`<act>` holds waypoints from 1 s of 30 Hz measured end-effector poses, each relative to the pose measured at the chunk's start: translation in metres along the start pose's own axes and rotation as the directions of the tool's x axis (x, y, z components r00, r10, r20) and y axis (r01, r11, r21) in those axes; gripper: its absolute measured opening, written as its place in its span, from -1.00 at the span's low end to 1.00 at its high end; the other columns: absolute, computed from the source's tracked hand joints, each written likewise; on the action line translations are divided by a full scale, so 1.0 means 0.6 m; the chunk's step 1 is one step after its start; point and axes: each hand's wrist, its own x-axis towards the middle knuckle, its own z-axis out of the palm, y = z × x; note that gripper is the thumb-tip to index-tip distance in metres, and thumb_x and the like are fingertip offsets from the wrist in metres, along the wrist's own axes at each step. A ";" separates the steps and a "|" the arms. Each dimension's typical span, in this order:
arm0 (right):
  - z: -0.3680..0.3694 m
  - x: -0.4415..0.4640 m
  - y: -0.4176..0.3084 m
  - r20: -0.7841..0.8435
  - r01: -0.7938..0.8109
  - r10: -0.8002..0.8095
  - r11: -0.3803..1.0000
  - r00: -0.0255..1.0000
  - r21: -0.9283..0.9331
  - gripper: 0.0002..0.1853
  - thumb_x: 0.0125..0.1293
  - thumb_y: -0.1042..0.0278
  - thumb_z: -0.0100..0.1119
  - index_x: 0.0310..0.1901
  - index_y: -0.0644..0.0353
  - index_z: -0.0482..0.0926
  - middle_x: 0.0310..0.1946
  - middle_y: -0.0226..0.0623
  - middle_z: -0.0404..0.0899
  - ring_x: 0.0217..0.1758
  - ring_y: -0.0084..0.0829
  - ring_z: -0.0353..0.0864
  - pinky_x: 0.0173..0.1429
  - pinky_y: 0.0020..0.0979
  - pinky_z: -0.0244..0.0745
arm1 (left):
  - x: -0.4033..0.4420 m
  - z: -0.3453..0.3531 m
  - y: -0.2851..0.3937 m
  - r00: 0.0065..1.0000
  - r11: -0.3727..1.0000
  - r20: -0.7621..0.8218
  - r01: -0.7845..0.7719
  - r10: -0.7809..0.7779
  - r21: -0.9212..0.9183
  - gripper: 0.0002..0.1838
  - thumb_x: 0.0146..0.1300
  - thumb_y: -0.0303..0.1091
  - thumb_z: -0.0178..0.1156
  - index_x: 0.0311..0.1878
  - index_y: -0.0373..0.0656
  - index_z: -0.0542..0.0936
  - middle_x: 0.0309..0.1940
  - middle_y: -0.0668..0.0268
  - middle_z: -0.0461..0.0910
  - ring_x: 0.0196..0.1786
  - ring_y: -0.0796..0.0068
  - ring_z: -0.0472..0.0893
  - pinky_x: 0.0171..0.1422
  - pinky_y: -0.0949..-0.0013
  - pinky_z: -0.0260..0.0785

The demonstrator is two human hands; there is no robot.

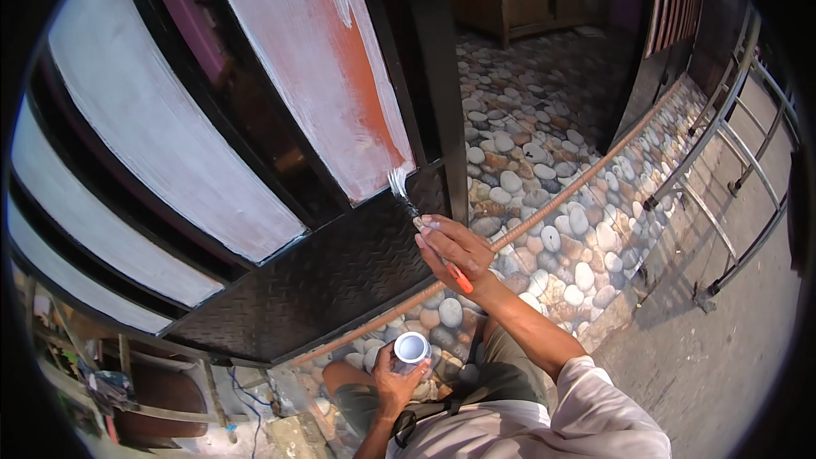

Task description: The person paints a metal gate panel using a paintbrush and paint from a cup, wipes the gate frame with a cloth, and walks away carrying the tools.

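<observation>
My right hand is closed around a paintbrush with an orange handle end. White paint coats its bristles, which touch the lower right corner of an orange slat. Most of that slat is covered in white, with an orange strip showing along its right part. In my left hand, held low by my lap, is a small open jar with a white rim and pale contents. Other slats to the left look white all over, set between black metal bars.
Below the slats runs a black diamond-patterned metal plate. A rusty rail crosses the pebble-patterned floor. At right stands a metal tubular frame on concrete. Wooden sticks and a cable lie at lower left.
</observation>
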 end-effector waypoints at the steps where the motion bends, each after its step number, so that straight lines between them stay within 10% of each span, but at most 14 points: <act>1: 0.001 -0.002 -0.006 0.009 0.001 -0.002 0.999 1.000 0.044 -0.65 0.06 0.68 0.49 -0.09 0.25 0.66 -0.13 -0.13 0.70 -0.09 -0.18 0.79 -0.11 -0.35 0.75 | -0.001 0.001 0.002 1.000 0.999 0.000 0.022 -0.022 -0.041 -0.35 -0.06 -0.40 0.64 0.10 -0.30 0.54 -0.09 0.19 0.68 -0.08 0.43 0.68 0.07 0.32 0.54; 30: -0.017 0.151 0.004 -0.183 -0.023 0.029 0.999 0.983 0.035 -0.79 0.09 0.63 0.47 -0.23 0.27 0.68 -0.26 -0.15 0.72 -0.24 -0.32 0.78 -0.22 -0.45 0.67 | 0.010 0.002 0.009 1.000 0.999 0.000 0.005 -0.005 0.038 -0.29 -0.09 -0.35 0.65 0.15 -0.29 0.53 -0.02 0.17 0.65 -0.02 0.37 0.67 0.12 0.28 0.54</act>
